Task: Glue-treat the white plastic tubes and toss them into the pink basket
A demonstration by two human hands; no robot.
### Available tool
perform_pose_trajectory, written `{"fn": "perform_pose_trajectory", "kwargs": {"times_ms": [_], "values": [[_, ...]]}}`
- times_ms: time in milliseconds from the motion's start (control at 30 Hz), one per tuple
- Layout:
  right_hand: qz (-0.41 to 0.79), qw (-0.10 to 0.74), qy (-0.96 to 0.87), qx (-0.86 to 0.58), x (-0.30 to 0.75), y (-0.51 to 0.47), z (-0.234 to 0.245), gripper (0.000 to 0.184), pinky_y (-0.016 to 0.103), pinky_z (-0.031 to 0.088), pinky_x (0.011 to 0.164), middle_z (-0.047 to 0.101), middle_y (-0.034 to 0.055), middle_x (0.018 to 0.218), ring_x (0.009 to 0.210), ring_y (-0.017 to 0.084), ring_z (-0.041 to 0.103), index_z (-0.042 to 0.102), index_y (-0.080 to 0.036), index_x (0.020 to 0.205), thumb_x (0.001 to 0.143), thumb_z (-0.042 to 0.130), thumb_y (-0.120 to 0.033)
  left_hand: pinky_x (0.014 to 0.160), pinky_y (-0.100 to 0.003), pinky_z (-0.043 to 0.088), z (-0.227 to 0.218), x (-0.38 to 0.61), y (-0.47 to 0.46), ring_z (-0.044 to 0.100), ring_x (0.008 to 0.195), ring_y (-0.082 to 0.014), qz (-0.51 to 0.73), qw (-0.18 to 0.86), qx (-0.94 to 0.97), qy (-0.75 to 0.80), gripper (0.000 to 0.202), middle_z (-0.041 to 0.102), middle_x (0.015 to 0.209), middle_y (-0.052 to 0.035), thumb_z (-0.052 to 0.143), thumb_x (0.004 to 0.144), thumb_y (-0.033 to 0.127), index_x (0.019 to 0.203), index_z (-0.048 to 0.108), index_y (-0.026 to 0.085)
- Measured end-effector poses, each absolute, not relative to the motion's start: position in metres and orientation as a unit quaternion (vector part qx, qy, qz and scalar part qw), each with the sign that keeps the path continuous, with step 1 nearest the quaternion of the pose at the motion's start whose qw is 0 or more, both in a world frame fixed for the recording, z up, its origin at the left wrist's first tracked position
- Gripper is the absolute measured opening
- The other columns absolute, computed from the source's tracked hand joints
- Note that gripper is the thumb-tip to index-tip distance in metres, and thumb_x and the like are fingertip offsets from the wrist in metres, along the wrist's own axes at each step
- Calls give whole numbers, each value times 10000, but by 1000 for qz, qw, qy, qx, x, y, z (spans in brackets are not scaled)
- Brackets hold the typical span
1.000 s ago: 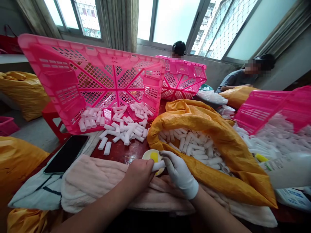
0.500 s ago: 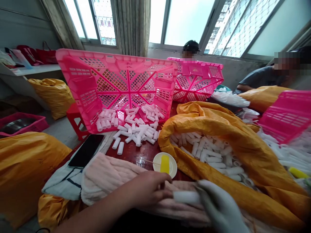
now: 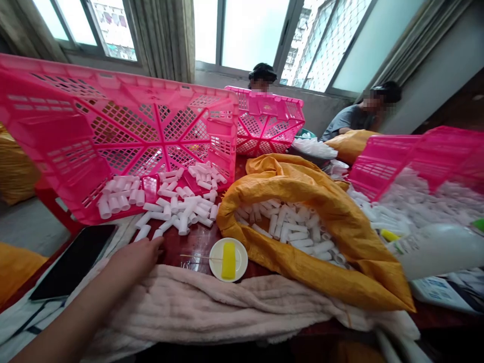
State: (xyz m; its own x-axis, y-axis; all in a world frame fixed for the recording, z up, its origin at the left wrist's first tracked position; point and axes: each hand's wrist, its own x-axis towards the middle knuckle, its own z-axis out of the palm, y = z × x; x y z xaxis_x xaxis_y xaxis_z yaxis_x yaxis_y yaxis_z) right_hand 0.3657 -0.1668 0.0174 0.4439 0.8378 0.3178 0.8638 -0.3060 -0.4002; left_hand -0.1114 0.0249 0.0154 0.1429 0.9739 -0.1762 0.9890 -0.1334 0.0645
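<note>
My left hand (image 3: 139, 263) is bare and reaches to the near edge of a pile of short white plastic tubes (image 3: 184, 222). Its fingers are bent together at the lower end of one white tube (image 3: 157, 233), partly covering it. Another tube (image 3: 142, 233) lies just left of the fingertips. At the bottom right edge, a pale blurred shape looks like my gloved right hand (image 3: 401, 347), mostly out of view, its fingers unclear. An orange woven sack (image 3: 302, 185) with rolled-open mouth holds many white tubes. A small white dish (image 3: 242, 258) carries a yellow block (image 3: 228, 259) and a thin stick.
A pink plastic basket (image 3: 159, 141) stands on its side behind the pile. A phone (image 3: 73, 259) lies at left, and a pink towel (image 3: 227, 307) runs along the front edge. At right are a whitish bottle (image 3: 438, 249) and more tubes. Two people sit beyond.
My left hand has left the towel and moved to the tube pile. My gloved right hand has dropped toward the bottom right edge. The tube between them is out of sight. The view has swung right.
</note>
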Motion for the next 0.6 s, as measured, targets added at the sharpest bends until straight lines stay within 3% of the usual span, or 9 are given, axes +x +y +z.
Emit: {"fn": "perform_pose_trajectory", "kwargs": {"times_ms": [133,200,233,333,433,500,600], "values": [[20,276,-647,-710,321,-90,48,334,350,454,840,618,77,1012,939,209,576,573,-233,989,815,359,-421,604,-241,370,31,-94,15,543,662,-155,77,148,746,645,258,581,734,2,332,779,340,904,529,229],[37,138,-704,-696,286,-31,57,312,323,447,810,630,87,984,920,198,577,595,-201,971,844,337,-321,579,-221,371,38,-82,11,524,606,-128,137,203,729,640,231,555,672,35,346,777,368,866,506,227],[45,106,-711,-693,270,-3,58,259,322,461,743,655,100,867,829,214,601,634,-181,864,809,414,-304,574,-219,381,39,-76,9,524,597,-122,170,239,715,635,235,552,673,39,362,774,385,882,495,224],[56,52,-719,-691,240,52,53,103,320,453,608,641,137,643,655,243,610,643,-128,614,662,603,-210,651,-250,440,36,-61,7,577,687,-132,276,397,662,572,371,590,821,11,431,756,409,1071,431,214],[41,48,-722,-689,237,61,49,90,338,446,629,640,178,722,711,275,606,641,-96,657,647,619,-183,774,-308,451,32,-52,9,603,835,-168,354,539,579,499,578,595,987,-34,502,727,401,1236,320,197],[31,95,-730,-677,240,47,54,181,334,445,694,633,161,826,790,257,593,624,-103,795,744,544,-257,799,-317,447,31,-48,12,594,894,-191,367,583,542,482,603,603,1012,-56,541,702,390,1229,352,167],[104,296,-745,-588,234,18,61,245,268,453,747,613,79,911,832,177,575,538,-153,971,851,411,-325,769,-294,447,30,-43,15,581,887,-189,338,542,592,491,419,622,952,-53,509,723,372,1081,480,154]]}}
